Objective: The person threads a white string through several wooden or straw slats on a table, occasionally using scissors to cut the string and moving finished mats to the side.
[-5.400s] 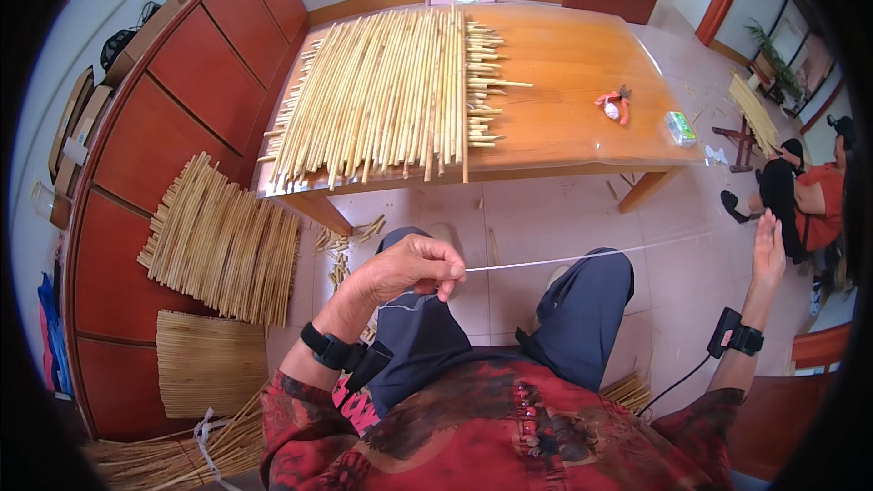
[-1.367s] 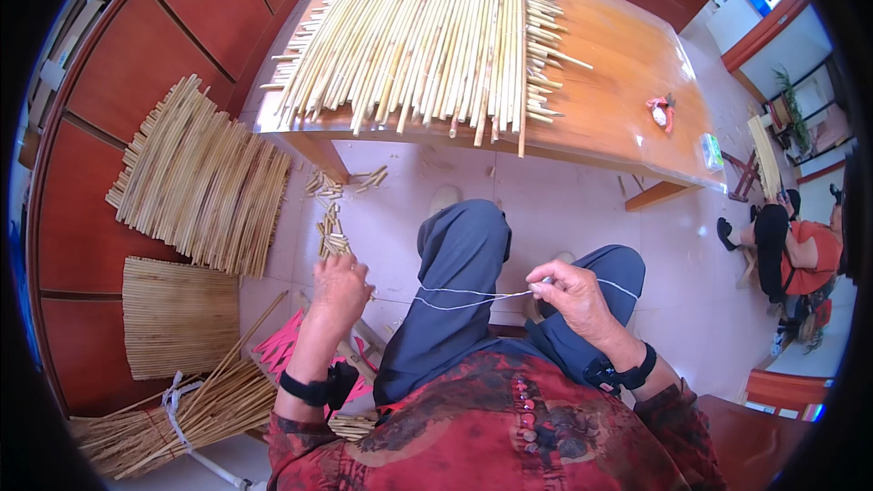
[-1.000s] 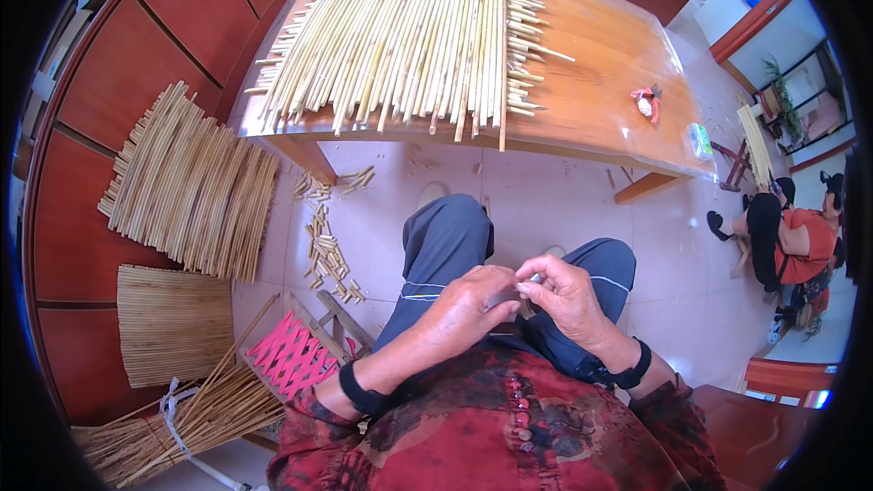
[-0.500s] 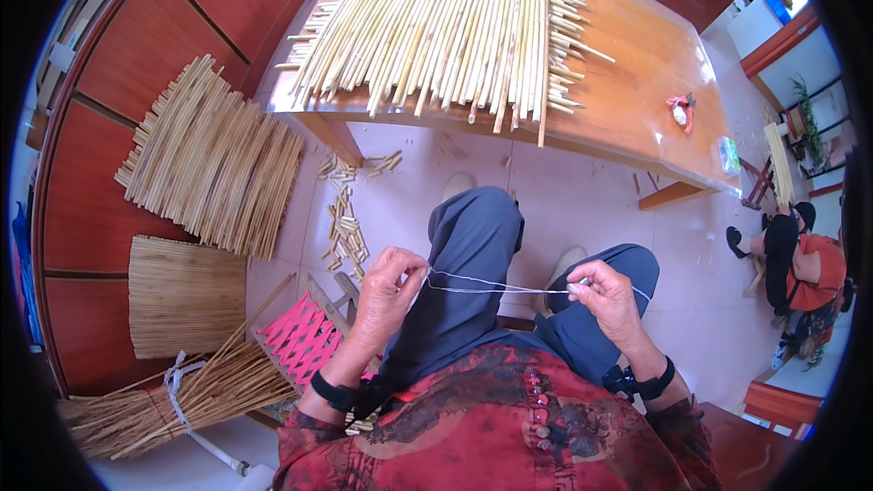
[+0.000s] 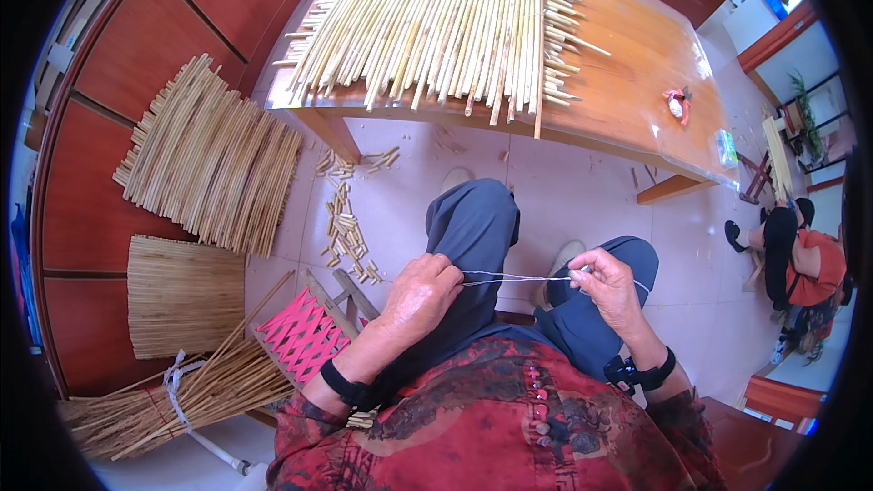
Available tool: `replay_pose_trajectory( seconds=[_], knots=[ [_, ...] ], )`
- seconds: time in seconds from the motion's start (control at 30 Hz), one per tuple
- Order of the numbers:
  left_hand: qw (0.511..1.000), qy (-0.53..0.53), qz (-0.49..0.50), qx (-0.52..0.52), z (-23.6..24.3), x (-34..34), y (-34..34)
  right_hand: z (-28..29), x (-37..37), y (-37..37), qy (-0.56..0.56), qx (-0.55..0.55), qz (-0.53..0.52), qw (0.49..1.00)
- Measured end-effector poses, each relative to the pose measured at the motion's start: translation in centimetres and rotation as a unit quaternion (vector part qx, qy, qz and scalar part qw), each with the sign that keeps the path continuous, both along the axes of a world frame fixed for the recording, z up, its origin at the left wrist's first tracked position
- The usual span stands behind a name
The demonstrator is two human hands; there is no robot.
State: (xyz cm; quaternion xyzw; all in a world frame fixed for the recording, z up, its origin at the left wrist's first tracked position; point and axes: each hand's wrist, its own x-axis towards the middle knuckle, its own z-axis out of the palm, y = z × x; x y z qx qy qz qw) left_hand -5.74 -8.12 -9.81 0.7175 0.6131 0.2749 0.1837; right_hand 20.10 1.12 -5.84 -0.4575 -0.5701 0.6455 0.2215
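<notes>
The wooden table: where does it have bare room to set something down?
The wooden table has a broad bare patch, bordered by the sticks on the left and the red-handled tool on the right. The left side is crowded with those sticks; a small packet sits near the right end.

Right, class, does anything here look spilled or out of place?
Yes: short stick pieces lie strewn on the floor beyond and left of the left hand, pointing every way, whereas the upper sticks on the table lie side by side.
</notes>
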Motion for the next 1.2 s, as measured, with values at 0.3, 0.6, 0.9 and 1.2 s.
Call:
replay_pose_trajectory(
  seconds=[0.3, 0.6, 0.9, 1.2],
  knots=[
    [0.998, -0.044, -0.04, -0.023, 0.8, -0.7, 0.4, -0.3, 0.6, 0.8, 0.004, 0.028, -0.018, 0.999],
    [0.997, -0.013, -0.049, -0.05, 0.7, -0.3, 0.8, 1.4, -0.8, 1.0, -0.031, 0.087, 0.04, 0.995],
    [0.999, 0.015, -0.03, -0.023, 0.2, 0.0, 0.8, 1.2, -0.3, 1.3, -0.002, 0.057, 0.003, 0.998],
    [0.968, -0.212, 0.017, -0.133, 2.5, -1.0, -0.1, 0.6, -0.4, 1.5, 0.029, 0.043, -0.026, 0.998]
  ],
)
